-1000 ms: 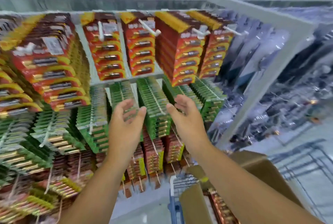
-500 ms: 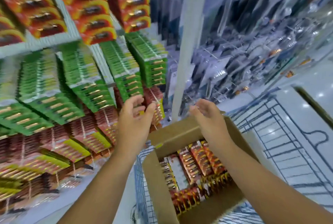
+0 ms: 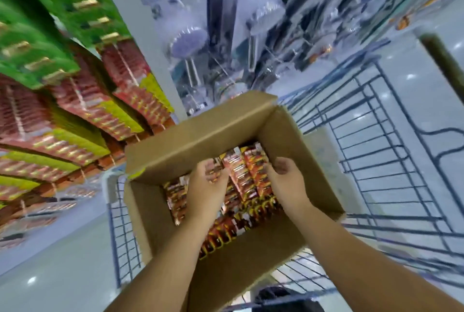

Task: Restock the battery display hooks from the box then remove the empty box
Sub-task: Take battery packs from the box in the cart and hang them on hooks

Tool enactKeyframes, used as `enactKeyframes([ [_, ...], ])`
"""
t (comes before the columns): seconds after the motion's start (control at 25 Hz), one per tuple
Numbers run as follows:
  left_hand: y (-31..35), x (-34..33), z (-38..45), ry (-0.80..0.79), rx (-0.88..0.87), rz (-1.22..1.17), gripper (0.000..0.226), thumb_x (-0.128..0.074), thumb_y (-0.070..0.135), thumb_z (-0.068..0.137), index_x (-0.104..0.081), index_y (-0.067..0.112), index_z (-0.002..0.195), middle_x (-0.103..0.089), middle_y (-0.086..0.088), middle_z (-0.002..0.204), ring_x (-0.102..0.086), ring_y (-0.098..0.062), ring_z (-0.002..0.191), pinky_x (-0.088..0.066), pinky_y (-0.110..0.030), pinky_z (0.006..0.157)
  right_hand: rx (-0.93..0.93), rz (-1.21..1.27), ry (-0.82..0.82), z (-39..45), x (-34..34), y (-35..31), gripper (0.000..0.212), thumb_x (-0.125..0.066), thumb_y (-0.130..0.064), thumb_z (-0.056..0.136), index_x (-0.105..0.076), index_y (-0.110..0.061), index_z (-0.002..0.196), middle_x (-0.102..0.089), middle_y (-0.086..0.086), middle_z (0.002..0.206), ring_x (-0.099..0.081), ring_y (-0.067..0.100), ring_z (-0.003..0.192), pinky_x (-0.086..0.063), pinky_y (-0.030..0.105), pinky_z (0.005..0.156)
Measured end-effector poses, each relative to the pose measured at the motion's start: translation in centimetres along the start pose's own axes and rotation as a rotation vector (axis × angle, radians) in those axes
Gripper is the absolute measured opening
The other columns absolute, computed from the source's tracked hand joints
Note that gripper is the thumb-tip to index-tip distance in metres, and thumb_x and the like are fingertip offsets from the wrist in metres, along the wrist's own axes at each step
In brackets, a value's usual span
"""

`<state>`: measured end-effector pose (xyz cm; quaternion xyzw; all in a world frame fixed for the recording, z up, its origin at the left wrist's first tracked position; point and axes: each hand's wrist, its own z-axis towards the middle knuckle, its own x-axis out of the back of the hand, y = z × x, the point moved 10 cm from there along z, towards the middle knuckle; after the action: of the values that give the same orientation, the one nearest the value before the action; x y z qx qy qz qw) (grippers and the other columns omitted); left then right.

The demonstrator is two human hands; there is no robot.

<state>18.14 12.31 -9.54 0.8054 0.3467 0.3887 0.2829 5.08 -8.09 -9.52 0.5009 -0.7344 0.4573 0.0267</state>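
Since both hands came off the display hooks a second ago, the left hand and right hand now reach, fingers loosely curled and grasping nothing yet, onto the battery packs against the far wall of the cardboard box in the cart: next refill beginning, box far from empty.

Both hands reach into the open cardboard box of battery packs.

The box sits in a wire cart. Inside the box, the left hand and right hand hover with loosely curled fingers over red battery packs. Left of the box hang red and green packs on the display hooks.
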Motion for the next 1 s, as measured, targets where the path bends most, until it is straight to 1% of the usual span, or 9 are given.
enactKeyframes([
  [0.12,-4.2,-4.6,3.1,-0.016,0.1,0.05,0.046,-0.071,0.045,0.095,-0.058,0.022,0.133,-0.064,0.003,0.132,-0.064,-0.016,0.114,-0.049,-0.031,0.097,-0.052,-0.094,-0.011,3.7,-2.3,3.2,0.049,-0.063,-0.035,0.101,-0.053,-0.013,0.144,-0.06,0.005,0.136,-0.057,0.024,0.129,-0.045,0.032,0.104],
  [0.24,-7.5,-8.7,6.1,-0.021,0.182,0.066,0.048,-0.07,0.045,0.096,-0.058,0.018,0.135,-0.065,-0.001,0.133,-0.062,-0.02,0.121,-0.043,-0.025,0.09,-0.057,-0.207,0.012,7.1,-4.5,5.7,0.045,-0.061,-0.031,0.102,-0.054,-0.011,0.142,-0.059,0.01,0.138,-0.056,0.027,0.129,-0.043,0.036,0.107],
  [0.44,-12.2,-13.8,9.6,0.0,0.327,0.149,0.059,-0.078,0.053,0.086,-0.06,0.017,0.129,-0.069,-0.006,0.128,-0.066,-0.031,0.115,-0.055,-0.041,0.096,-0.046,-0.475,0.06,11.0,-7.5,9.4,0.058,-0.065,-0.038,0.099,-0.047,-0.01,0.146,-0.052,0.013,0.144,-0.051,0.032,0.135,-0.044,0.044,0.111],
  [0.56,-13.2,-14.9,10.6,0.02,0.363,0.179,0.072,-0.084,0.048,0.082,-0.05,0.013,0.136,-0.063,-0.008,0.136,-0.063,-0.037,0.121,-0.05,-0.035,0.092,-0.087,-0.586,0.056,12.4,-8.5,11.0,0.065,-0.066,-0.045,0.097,-0.041,-0.014,0.149,-0.049,0.011,0.148,-0.049,0.031,0.137,-0.045,0.046,0.109],
  [0.72,-13.7,-15.0,11.5,0.005,0.346,0.203,0.079,-0.084,0.038,0.086,-0.04,0.008,0.144,-0.056,-0.014,0.146,-0.057,-0.04,0.131,-0.051,-0.043,0.096,-0.055,-0.721,0.121,12.9,-8.7,10.8,0.071,-0.075,-0.047,0.09,-0.044,-0.01,0.143,-0.049,0.012,0.145,-0.049,0.033,0.135,-0.044,0.047,0.107],
  [0.8,-14.1,-14.5,11.4,-0.007,0.335,0.181,0.073,-0.082,0.037,0.089,-0.044,0.007,0.144,-0.056,-0.012,0.147,-0.056,-0.038,0.133,-0.049,-0.04,0.093,-0.073,-0.618,0.137,12.7,-8.5,10.9,0.066,-0.08,-0.044,0.086,-0.05,-0.014,0.136,-0.055,0.008,0.138,-0.055,0.03,0.129,-0.049,0.048,0.104],
  [0.88,-14.7,-14.1,11.0,-0.045,0.329,0.07,0.064,-0.079,0.035,0.092,-0.05,0.009,0.142,-0.06,-0.007,0.144,-0.057,-0.034,0.133,-0.048,-0.036,0.095,-0.121,-0.308,0.088,12.8,-8.4,11.2,0.048,-0.081,-0.035,0.087,-0.056,-0.019,0.125,-0.064,0.003,0.125,-0.064,0.027,0.117,-0.055,0.047,0.098],
  [0.96,-15.2,-13.0,10.1,-0.062,0.347,-0.068,0.053,-0.076,0.033,0.095,-0.057,0.017,0.141,-0.064,-0.003,0.14,-0.06,-0.03,0.13,-0.051,-0.043,0.106,-0.193,-0.107,-0.004,12.6,-8.2,11.2,0.03,-0.078,-0.029,0.091,-0.062,-0.024,0.116,-0.069,-0.002,0.115,-0.068,0.025,0.111,-0.057,0.045,0.096],
  [1.0,-15.0,-12.2,9.5,-0.07,0.351,-0.109,0.043,-0.074,0.031,0.096,-0.061,0.022,0.135,-0.068,0.0,0.132,-0.065,-0.027,0.122,-0.054,-0.046,0.105,-0.224,-0.055,-0.045,12.4,-8.1,11.0,0.025,-0.077,-0.027,0.092,-0.063,-0.026,0.114,-0.07,-0.002,0.113,-0.068,0.024,0.109,-0.057,0.042,0.095],
])
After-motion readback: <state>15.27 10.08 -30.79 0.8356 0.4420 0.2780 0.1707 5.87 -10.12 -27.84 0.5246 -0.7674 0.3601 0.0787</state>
